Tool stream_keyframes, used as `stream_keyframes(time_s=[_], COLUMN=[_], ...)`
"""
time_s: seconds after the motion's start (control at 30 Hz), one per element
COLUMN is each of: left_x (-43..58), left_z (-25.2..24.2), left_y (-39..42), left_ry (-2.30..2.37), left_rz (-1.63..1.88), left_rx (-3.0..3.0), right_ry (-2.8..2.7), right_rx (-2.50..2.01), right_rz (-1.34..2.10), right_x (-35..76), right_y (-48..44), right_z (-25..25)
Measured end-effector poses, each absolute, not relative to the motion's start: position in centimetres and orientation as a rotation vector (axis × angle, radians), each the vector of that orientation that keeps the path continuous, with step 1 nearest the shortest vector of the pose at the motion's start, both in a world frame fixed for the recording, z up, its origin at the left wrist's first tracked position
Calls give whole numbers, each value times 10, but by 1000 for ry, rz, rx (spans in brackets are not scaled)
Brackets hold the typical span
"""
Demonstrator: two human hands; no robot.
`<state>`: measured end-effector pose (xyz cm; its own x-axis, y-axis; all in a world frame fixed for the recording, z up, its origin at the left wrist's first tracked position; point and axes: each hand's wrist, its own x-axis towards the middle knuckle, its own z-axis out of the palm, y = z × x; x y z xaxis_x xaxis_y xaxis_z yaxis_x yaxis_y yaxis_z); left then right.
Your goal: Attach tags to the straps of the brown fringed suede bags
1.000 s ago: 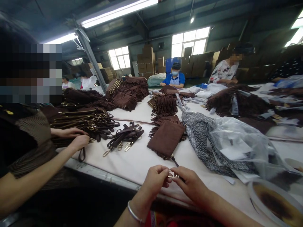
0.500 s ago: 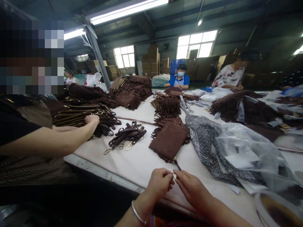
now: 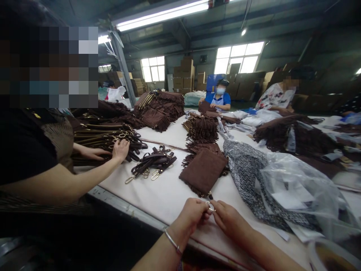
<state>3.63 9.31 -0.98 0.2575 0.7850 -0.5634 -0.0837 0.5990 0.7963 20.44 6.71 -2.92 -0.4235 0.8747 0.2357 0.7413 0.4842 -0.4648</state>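
Observation:
My left hand point(image 3: 193, 215) and my right hand point(image 3: 229, 221) meet at the near edge of the white table point(image 3: 166, 195). Both pinch a small metal clasp point(image 3: 210, 206) between their fingertips. A dark strap runs from the clasp up to a brown fringed suede pouch point(image 3: 203, 171) lying flat just beyond my hands. A silver bangle sits on my left wrist. What else the fingers cover is hidden.
A person at my left reaches both hands into a heap of brown straps with gold clips point(image 3: 107, 141). A loose strap bundle point(image 3: 153, 162) lies mid-table. Patterned cloth point(image 3: 245, 165) and clear plastic bags point(image 3: 296, 188) fill the right. Stacked brown pouches point(image 3: 160, 109) and two seated workers are farther back.
The view has tilted and my hands stay joined on the clasp, drawn a little closer to the pouch. The person at the left moved a hand further onto the strap heap.

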Motion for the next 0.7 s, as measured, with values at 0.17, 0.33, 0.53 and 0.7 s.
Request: stream_keyframes(time_s=[0.17,0.33,0.53,0.7], left_x=[42,45,39,45], left_z=[-11,-10,-4,1], left_y=[111,129,142,146], left_ry=[1235,1252,1248,1263], left_rz=[753,765,715,708], left_rx=[571,527,591,596], right_ry=[-2227,-2143,-2133,-2222], right_rx=[-1387,-1359,-1358,-1374], right_rz=[387,384,252,96], right_x=[207,207,211,204], right_y=[77,74,76,91], right_z=[-29,-26,-27,-12])
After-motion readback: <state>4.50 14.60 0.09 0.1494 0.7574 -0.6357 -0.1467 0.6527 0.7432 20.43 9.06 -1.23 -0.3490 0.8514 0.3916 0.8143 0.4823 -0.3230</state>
